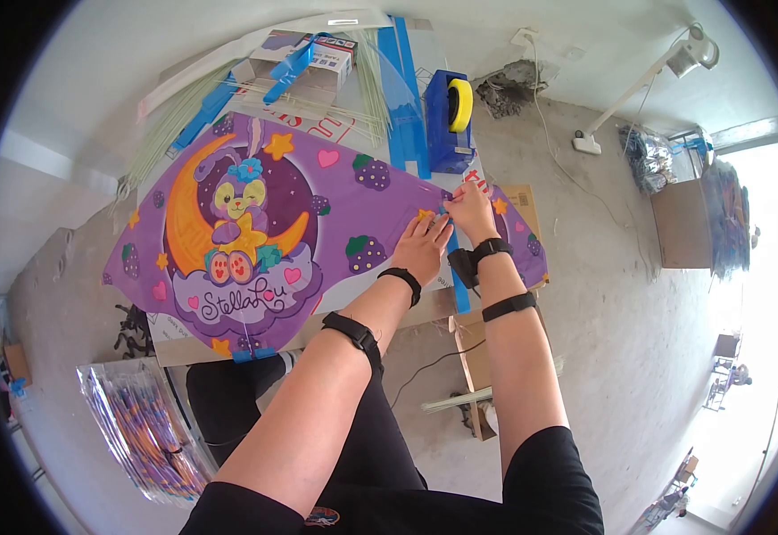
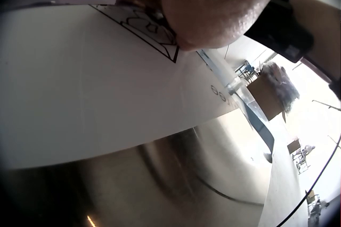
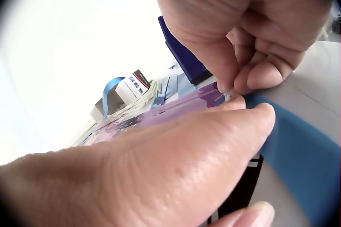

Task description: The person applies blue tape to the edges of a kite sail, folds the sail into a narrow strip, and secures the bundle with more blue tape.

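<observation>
A purple kite sail [image 1: 331,192] printed with a cartoon rabbit, a moon and berries lies across the white board. My left hand [image 1: 422,248] rests near its narrow right part, fingers mostly straight. In the right wrist view the left fingertips [image 3: 264,112] press beside a blue strip [image 3: 303,152], right at the sail's edge. My right hand [image 1: 472,212] pinches the purple edge [image 3: 213,93] between thumb and fingertips, with a small clear bit showing at the pinch. The left wrist view shows the left hand's underside [image 2: 213,9] over the board [image 2: 96,88].
A blue tape dispenser [image 1: 447,134] with a yellow roll stands just beyond the right hand. An opened box [image 1: 309,67] and thin pale sticks [image 1: 373,80] lie at the back. Plastic-wrapped packs [image 1: 144,432] sit lower left; a cardboard box [image 1: 683,223] stands far right.
</observation>
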Demonstrator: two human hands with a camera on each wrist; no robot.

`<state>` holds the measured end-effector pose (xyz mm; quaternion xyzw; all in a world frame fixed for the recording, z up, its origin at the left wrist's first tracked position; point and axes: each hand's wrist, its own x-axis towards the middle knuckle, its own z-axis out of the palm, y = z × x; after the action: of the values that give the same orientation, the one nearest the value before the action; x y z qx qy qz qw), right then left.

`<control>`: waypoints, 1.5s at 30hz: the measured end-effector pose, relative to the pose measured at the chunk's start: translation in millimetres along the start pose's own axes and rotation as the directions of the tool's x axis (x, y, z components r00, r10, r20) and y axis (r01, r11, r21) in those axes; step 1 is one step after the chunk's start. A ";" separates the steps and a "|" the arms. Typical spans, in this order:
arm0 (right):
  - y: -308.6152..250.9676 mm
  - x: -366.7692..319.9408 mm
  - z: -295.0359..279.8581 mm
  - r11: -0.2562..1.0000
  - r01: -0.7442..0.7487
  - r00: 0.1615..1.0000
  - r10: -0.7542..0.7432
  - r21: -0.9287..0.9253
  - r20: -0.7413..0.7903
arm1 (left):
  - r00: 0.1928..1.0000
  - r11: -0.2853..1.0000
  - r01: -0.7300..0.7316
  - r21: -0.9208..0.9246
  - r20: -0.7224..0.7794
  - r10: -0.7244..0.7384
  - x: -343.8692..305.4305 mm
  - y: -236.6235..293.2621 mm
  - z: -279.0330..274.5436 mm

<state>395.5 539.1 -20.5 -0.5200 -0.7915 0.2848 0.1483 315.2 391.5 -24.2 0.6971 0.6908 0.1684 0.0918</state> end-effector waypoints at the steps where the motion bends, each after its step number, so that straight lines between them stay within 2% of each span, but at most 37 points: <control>1: 3.4 2.6 2.1 0.999 0.005 1.000 -0.005 -0.040 0.001 | 1.000 1.000 0.001 -0.010 -0.002 -0.001 -0.1 0.5 0.7; 2: -1.9 3.1 -1.3 0.999 0.005 1.000 -0.005 -0.040 0.000 | 1.000 1.000 0.001 -0.010 -0.002 -0.001 -0.2 0.7 1.5; 4: -12.5 4.5 -8.3 0.985 -0.016 0.998 0.028 -0.172 0.063 | 1.000 0.999 -0.006 0.038 0.007 0.006 -0.5 1.0 3.2; 8: -10.2 17.2 -7.8 0.974 -0.007 0.990 0.038 -0.226 0.133 | 1.000 0.999 -0.013 0.050 0.014 0.012 -0.7 3.6 0.2; 10: -14.2 21.8 -13.5 0.937 0.027 0.968 0.062 -0.347 0.242 | 0.988 0.998 0.018 0.057 0.152 -0.027 1.1 6.6 -4.9; 11: -14.5 24.2 -17.1 0.937 0.027 0.968 0.062 -0.348 0.242 | 0.988 0.998 0.018 0.057 0.151 -0.026 1.0 7.2 -5.0; 13: -14.2 27.0 -25.4 0.932 0.015 0.926 0.123 -0.361 0.357 | 0.988 0.998 0.018 0.062 0.152 -0.027 0.5 8.2 -5.3; 17: -8.0 26.8 -28.5 0.948 -0.037 0.919 0.157 -0.317 0.362 | 0.986 0.998 0.017 0.066 0.167 -0.028 0.6 11.4 -9.6; 19: 1.8 24.1 -22.0 0.935 0.082 0.967 0.009 -0.345 0.254 | 0.987 0.998 0.019 0.059 0.155 -0.028 -0.5 12.8 -10.2; 23: 0.0 19.9 -29.7 0.941 0.081 0.969 0.002 -0.327 0.246 | 0.991 0.997 0.022 0.076 0.133 -0.032 0.1 14.5 -3.2; 25: 1.9 18.7 -37.5 0.945 0.207 0.917 -0.098 -0.252 0.386 | 0.993 0.997 0.004 0.073 0.117 -0.012 -0.1 14.6 -4.3; 26: 4.9 18.3 -37.2 0.945 0.209 0.917 -0.100 -0.252 0.387 | 0.993 0.997 0.005 0.074 0.116 -0.014 -0.7 14.4 -0.2; 28: 10.0 17.2 -34.7 0.943 0.222 0.937 -0.135 -0.249 0.323 | 0.998 0.997 -0.008 0.079 0.062 0.003 -1.2 13.0 7.5; 30: 23.4 21.5 -26.0 0.908 0.309 0.927 -0.221 -0.283 0.304 | 0.999 0.996 -0.005 0.085 0.052 0.001 -0.5 14.7 10.7; 31: 30.0 19.7 -21.6 0.894 0.342 0.930 -0.279 -0.289 0.238 | 0.999 0.997 -0.010 0.080 0.047 0.006 0.0 15.3 9.9; 32: 29.7 17.3 -24.1 0.909 0.331 0.931 -0.272 -0.252 0.241 | 1.000 0.994 0.007 0.109 0.029 -0.010 -0.3 14.3 10.5; 34: 37.8 17.0 -19.7 0.891 0.358 0.928 -0.308 -0.280 0.208 | 0.995 0.998 -0.056 -0.008 0.082 0.057 -2.2 10.3 4.8; 35: 32.3 15.2 -23.8 0.929 0.272 0.947 -0.212 -0.252 0.240 | 0.997 0.999 -0.044 0.026 0.059 0.043 -7.8 4.2 -4.4; 36: 32.3 16.3 -24.0 0.918 0.266 0.947 -0.191 -0.294 0.260 | 0.999 0.998 -0.045 -0.054 0.007 0.045 -17.9 -1.4 -12.6; 37: 21.4 12.9 -31.4 0.944 0.173 0.955 -0.091 -0.282 0.281 | 0.998 0.989 -0.054 -0.136 -0.044 0.048 -27.6 -7.8 -22.4; 39: 12.0 8.9 -38.0 0.950 0.144 0.961 -0.069 -0.276 0.266 | 0.993 0.989 0.115 -0.096 -0.013 -0.117 -60.4 -35.1 -48.9; 41: 5.5 7.0 -43.2 0.953 0.139 0.959 -0.061 -0.271 0.278 | 0.950 0.962 0.266 -0.058 -0.152 -0.272 -109.4 -82.7 -58.9; 43: 1.7 4.8 -45.3 0.969 0.082 0.957 -0.010 -0.234 0.291 | 0.878 0.906 0.424 0.004 -0.247 -0.410 -165.9 -133.8 -74.7; 45: 3.3 6.9 -41.2 0.967 0.084 0.957 -0.012 -0.239 0.288 | 0.745 0.732 0.665 0.147 -0.204 -0.635 -207.1 -157.3 -111.3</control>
<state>417.0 558.6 9.8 -0.4685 -0.8466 0.2511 -0.0265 130.6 178.4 -0.3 0.4028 0.9095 0.1001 0.0220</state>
